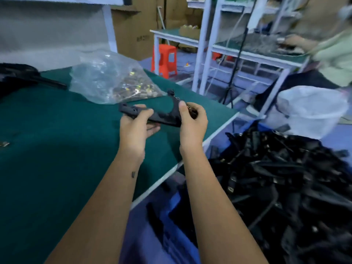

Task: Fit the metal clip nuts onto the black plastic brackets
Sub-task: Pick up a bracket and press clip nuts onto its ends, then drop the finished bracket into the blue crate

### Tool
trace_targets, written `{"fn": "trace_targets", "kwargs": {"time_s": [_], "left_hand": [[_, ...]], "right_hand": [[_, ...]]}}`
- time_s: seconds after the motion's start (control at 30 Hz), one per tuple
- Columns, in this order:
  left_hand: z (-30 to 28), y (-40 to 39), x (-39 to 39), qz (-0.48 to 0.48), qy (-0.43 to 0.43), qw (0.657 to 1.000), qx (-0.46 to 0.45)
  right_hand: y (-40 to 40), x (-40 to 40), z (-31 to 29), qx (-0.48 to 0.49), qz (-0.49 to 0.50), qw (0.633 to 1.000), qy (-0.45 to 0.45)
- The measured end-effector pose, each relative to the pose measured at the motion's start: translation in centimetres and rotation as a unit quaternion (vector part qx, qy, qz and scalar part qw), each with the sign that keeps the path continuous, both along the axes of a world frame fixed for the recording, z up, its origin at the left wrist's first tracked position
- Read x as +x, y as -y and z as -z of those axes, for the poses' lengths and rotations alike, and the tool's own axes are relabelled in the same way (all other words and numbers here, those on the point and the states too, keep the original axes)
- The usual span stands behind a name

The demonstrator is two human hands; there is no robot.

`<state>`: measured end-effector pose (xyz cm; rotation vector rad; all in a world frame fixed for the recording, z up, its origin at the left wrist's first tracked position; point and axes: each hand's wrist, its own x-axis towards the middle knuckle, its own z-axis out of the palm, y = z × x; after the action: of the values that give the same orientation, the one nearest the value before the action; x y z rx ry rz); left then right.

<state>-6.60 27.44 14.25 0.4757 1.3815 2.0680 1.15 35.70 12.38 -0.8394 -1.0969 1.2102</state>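
Both hands hold one black bracket above the green surface, near its right edge. Left hand grips the bracket's left end, thumb on top and fingers curled under it, with two holes showing in the flat end just beyond the thumb. Right hand grips the forked right end, thumb pressed on the upper face and fingers wrapped round behind; something small and dark with a glint of metal sits between those fingers, too blurred to name as a clip nut. One arm of the fork rises up and away from the right grip, tipped with a small stud.

Just beyond the grip lies a clear bag on the surface, holding a heap of small metal clip nuts with yellowish glints. Left of the grip, well apart at the surface's far left, lies a dark pile of long black parts. At the left edge, nearer than the grip, a small metal piece lies alone on the green.

Right of and below the grip, off the surface, a big heap of black brackets fills a blue-lined bin. Beyond it stands a white sack. Farther off are a red stool, white racks, cardboard boxes, and another person's sleeve at a far bench.
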Motion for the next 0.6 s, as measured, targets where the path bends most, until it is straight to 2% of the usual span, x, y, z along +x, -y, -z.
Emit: {"fn": "trace_targets", "kwargs": {"time_s": [0.13, 0.3, 0.4, 0.47, 0.6], "left_hand": [[1.1, -3.3, 8.9, 0.133, -0.009, 0.991, -0.003], [2.5, -5.3, 15.8, 0.248, -0.027, 0.968, -0.038], [3.2, -5.9, 17.3, 0.332, -0.078, 0.935, -0.096], [3.3, -6.1, 17.5, 0.367, -0.102, 0.918, -0.114], [3.3, -6.0, 16.4, 0.385, -0.128, 0.906, -0.121]], "right_hand": [[-4.3, 9.9, 1.7, -0.030, 0.079, 0.996, -0.008], [-7.0, 20.6, 3.1, -0.049, 0.085, 0.995, 0.038], [-8.1, 25.6, 3.0, -0.059, 0.124, 0.989, 0.062], [-9.0, 28.0, 2.6, -0.061, 0.184, 0.979, 0.060], [-11.2, 30.6, 3.0, -0.114, 0.312, 0.943, 0.024]]}}
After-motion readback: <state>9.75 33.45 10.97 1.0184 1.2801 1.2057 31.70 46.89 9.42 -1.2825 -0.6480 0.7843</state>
